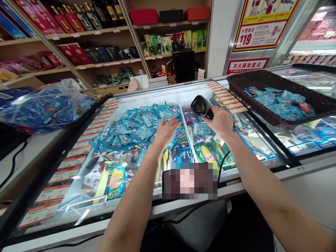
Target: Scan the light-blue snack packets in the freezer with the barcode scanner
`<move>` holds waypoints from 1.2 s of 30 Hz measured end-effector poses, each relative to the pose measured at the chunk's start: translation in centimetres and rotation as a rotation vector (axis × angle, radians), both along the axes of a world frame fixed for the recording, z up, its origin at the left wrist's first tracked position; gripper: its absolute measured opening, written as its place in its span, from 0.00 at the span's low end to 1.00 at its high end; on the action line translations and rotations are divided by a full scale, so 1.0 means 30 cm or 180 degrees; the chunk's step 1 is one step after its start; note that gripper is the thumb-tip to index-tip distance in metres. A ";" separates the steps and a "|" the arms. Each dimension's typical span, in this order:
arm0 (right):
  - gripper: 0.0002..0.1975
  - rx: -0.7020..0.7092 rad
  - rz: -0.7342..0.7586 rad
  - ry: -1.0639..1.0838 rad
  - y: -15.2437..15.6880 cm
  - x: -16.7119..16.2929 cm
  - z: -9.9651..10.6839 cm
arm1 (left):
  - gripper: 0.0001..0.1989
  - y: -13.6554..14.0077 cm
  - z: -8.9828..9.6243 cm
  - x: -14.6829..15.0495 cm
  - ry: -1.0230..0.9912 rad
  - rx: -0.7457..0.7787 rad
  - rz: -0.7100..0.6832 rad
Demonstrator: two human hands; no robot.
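My right hand [221, 122] grips a black barcode scanner [199, 105] by its handle, the head tilted up to the left. A single blue packet [201, 128] lies on the glass lid below the scanner. My left hand [167, 132] rests at the right edge of a heap of small blue packets [136, 122], fingers stretched out and spread, touching the packets. Whether anything lies beneath its palm is hidden. The heap covers the middle of the freezer's glass lid [76, 175]. Near the front edge sits a dark flat object [170, 182], mostly pixelated.
A brown woven basket [283, 120] with several blue packets stands to the right. At left is a clear plastic bag [47, 105] full of blue packets. The scanner's black cable [222, 163] runs over the freezer's front edge. Stocked shelves [105, 64] line the back.
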State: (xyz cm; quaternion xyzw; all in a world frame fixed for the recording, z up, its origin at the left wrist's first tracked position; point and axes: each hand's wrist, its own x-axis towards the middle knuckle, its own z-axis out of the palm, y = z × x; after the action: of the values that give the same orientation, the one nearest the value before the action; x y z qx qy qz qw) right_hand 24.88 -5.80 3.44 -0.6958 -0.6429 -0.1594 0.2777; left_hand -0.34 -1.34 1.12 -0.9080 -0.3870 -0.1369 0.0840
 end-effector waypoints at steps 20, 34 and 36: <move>0.18 -0.0240 -0.0014 0.0039 -0.014 -0.016 0.017 | 0.23 -0.085 0.016 0.166 -0.0903 -0.0269 -0.0206; 0.17 -0.0233 0.0010 0.0042 -0.011 -0.021 0.009 | 0.28 0.011 -0.010 0.103 -0.2012 -0.1060 0.0769; 0.17 -0.0215 0.0030 0.0026 -0.013 -0.021 0.011 | 0.19 0.030 -0.016 0.078 -0.2635 -0.0996 0.0872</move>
State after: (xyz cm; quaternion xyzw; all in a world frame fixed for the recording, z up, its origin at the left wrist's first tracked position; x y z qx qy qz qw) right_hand 24.26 -6.18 3.78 -0.7024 -0.6501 -0.1334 0.2574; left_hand 2.01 -0.45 0.64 -0.7192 -0.5204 -0.4154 -0.1983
